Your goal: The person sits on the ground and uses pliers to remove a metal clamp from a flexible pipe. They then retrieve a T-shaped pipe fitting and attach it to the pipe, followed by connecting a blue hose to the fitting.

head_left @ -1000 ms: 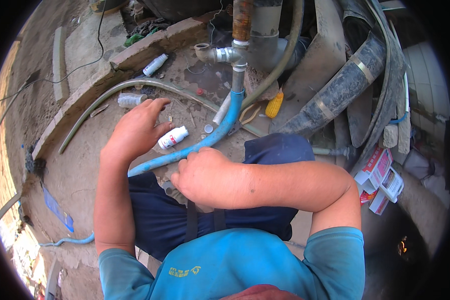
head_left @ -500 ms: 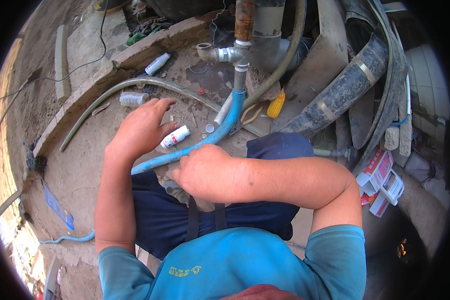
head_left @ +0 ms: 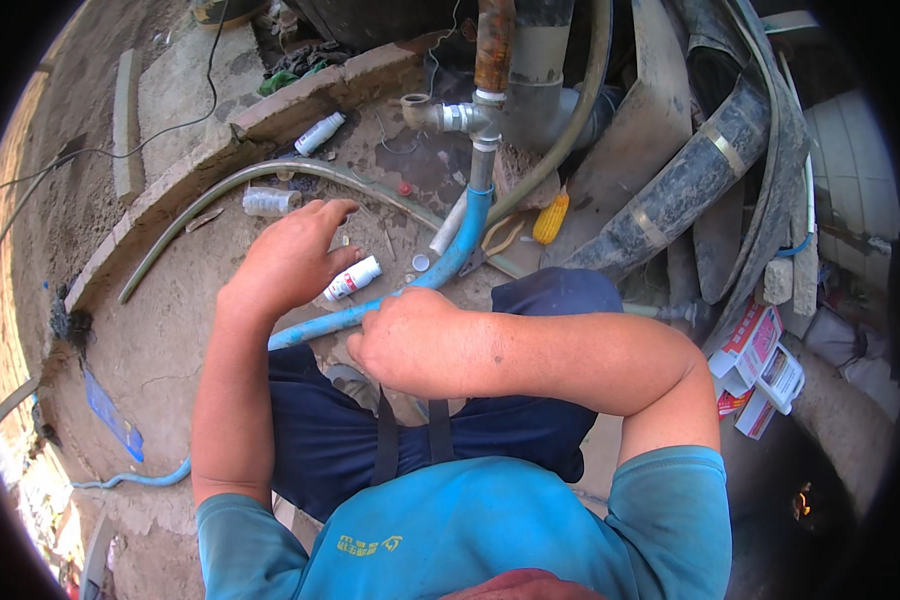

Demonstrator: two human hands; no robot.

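A blue hose [head_left: 448, 262] curves down from the metal pipe fitting [head_left: 484, 122] and runs left across my lap. My right hand [head_left: 415, 342] is curled against the hose, closed on it; the fingertips are turned out of sight. Over the ground to the left, my left hand [head_left: 292, 252] has its fingers stretched out and its thumb apart. Beside that thumb, a small white bottle with a red-marked label [head_left: 353, 278] lies tilted, just above the hose. A small round white cap [head_left: 421, 263] is on the ground to the bottle's right.
Pliers [head_left: 498, 240] and a corn cob [head_left: 551, 219] lie right of the hose. Farther off are a clear plastic cup [head_left: 270, 201], another white bottle [head_left: 319, 133] and a grey-green hose [head_left: 185, 215]. A thick black pipe [head_left: 670, 205] slants at the right, above torn cartons [head_left: 760, 365].
The whole view has shifted slightly. Both hands keep nearly the same places, the right at the blue hose and the left beside the white bottle.
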